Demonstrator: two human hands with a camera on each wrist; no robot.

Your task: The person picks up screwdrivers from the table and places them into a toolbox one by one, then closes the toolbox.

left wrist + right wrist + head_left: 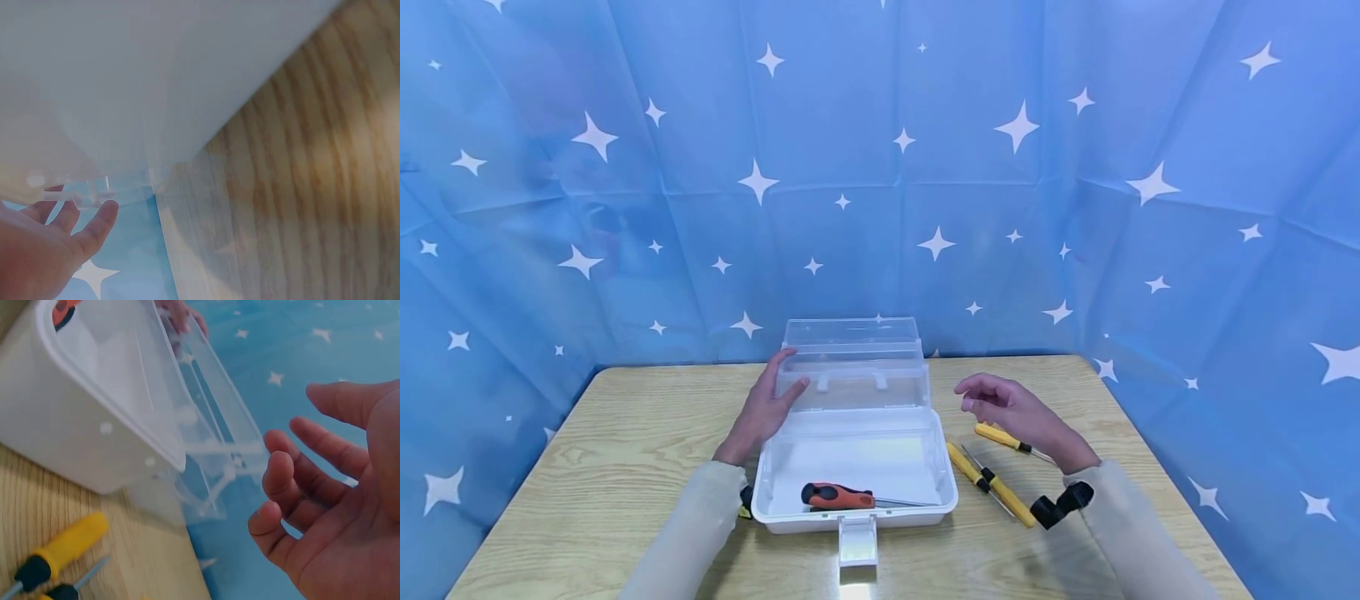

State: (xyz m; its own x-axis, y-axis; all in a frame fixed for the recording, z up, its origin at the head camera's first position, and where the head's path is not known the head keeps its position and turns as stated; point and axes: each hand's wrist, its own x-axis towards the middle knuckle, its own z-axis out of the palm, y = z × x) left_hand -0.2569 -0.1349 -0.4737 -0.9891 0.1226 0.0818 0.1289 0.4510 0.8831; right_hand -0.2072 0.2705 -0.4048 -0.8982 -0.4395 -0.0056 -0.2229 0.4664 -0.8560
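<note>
A white plastic toolbox (853,523) stands with its clear lid (857,387) swung up at the back. My left hand (765,408) grips the lid's left edge, thumb over the inner face; in the left wrist view the left hand (47,247) is partly cut off. Inside the box, near the front wall, lies a red and black screwdriver (842,497). My right hand (1011,408) hovers to the right of the box, fingers loosely bent with nothing in them. The right wrist view shows the right hand (331,494) apart from the lid.
Yellow-handled screwdrivers lie right of the box: one screwdriver (996,435) below the right hand, another screwdriver (966,464) and a third screwdriver (1011,500) side by side. A front latch (857,546) hangs down. The wooden table (625,467) meets a blue star-patterned curtain (850,233).
</note>
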